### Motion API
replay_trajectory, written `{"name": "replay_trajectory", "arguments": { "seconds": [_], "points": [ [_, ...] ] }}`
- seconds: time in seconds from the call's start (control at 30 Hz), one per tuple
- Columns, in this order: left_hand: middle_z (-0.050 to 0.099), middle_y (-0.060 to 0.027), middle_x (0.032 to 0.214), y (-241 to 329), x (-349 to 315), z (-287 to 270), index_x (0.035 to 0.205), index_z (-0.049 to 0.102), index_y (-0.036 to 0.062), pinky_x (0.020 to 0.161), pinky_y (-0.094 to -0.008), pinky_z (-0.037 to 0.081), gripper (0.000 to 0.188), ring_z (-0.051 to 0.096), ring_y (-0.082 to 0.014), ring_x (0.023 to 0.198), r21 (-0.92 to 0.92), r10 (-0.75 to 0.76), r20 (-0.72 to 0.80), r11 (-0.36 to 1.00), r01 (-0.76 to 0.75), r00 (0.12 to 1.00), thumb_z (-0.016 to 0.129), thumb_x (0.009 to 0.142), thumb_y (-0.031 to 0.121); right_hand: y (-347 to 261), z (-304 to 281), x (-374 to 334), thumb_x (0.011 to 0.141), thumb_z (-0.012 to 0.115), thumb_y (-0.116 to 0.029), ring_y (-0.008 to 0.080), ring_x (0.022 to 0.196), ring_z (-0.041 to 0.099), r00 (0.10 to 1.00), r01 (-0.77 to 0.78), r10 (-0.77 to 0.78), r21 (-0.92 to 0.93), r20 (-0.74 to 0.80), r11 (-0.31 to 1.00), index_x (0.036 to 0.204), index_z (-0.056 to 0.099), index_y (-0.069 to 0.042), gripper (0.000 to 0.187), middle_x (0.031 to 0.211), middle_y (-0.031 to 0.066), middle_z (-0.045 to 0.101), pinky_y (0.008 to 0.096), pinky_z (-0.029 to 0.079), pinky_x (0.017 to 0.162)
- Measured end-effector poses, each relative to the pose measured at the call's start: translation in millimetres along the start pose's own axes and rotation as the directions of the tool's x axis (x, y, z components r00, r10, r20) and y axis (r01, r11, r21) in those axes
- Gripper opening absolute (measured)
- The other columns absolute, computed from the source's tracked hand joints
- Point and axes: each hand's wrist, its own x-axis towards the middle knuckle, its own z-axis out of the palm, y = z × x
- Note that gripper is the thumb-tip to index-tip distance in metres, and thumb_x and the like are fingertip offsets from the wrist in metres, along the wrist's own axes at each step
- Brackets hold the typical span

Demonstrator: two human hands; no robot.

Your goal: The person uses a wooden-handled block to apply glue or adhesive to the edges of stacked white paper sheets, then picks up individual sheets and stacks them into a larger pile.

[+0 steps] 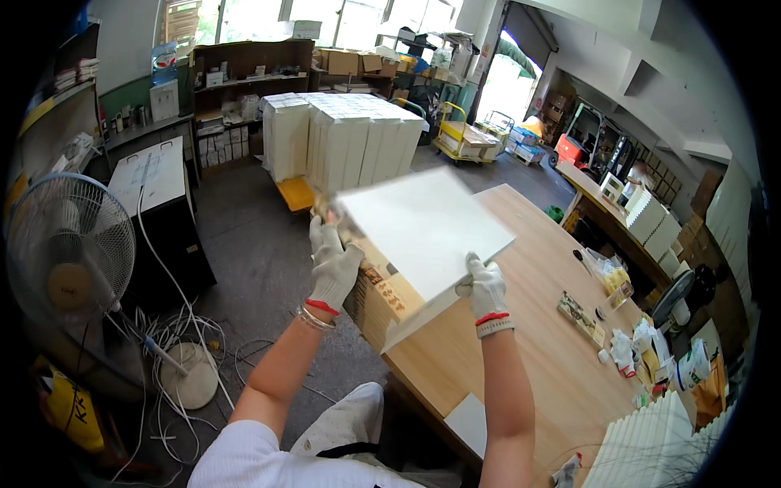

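Observation:
A large white flat box (431, 224) is tilted between my two hands above the near left edge of the wooden table (537, 325). My left hand (335, 264), in a white knit glove with a red cuff, grips its left side; the fingertips there are partly hidden and blurred. My right hand (486, 286), gloved likewise, is closed on the right near edge, thumb on top. Along the left side shows a tan printed surface (386, 294) with pictures. Whether it belongs to the box or to a stack beneath, I cannot tell.
On the right of the table lie a printed narrow box (581, 318), tape and a white tub (693, 366). White folded sheets (647, 447) stand near right. A fan (71, 260) and tangled cables (175, 358) are at left. Stacked white boxes (346, 142) stand beyond.

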Motion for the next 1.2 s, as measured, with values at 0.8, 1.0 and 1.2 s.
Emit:
{"name": "replay_trajectory", "arguments": {
  "seconds": [0.8,1.0,1.2],
  "points": [
    [0.044,-0.0202,0.142,106,-7,-27,0.139,0.038,-0.0041,0.113,-0.0423,0.028,0.050,0.041,-0.0292,0.134,-0.597,0.370,-0.292,0.650,-0.470,0.882,0.043,0.098,0.023,44,-217,-217,0.093,0.060,-0.022,0.0223,0.090,0.065,0.994,0.083,-0.105,-0.532,-0.011,0.842,0.130,0.047,0.000,0.044,0.101,0.0100,0.063,0.0351,0.054,0.075],
    [0.068,-0.0148,0.097,247,-178,38,0.103,0.063,0.0014,0.084,-0.0393,0.051,0.021,0.065,-0.0295,0.093,-0.913,0.981,0.165,0.191,-0.360,0.103,0.063,0.082,0.006,-3,-307,-407,0.088,0.063,-0.015,0.0350,0.097,0.062,0.627,-0.081,-0.675,-0.895,-0.388,0.440,0.102,0.063,-0.002,0.019,0.102,0.0166,0.063,0.0400,0.052,0.080],
    [0.060,-0.0124,0.111,377,-354,106,0.136,0.039,-0.0019,0.082,-0.0351,0.055,0.055,0.062,-0.0200,0.092,-0.075,0.694,0.432,0.664,0.744,-0.576,0.050,0.099,0.037,-23,-336,-437,0.083,0.063,-0.020,0.0381,0.087,0.067,0.619,-0.582,-0.662,-0.813,-0.421,-0.027,0.087,0.055,0.003,0.025,0.136,0.0366,0.040,0.0415,0.055,0.066]
  ]
}}
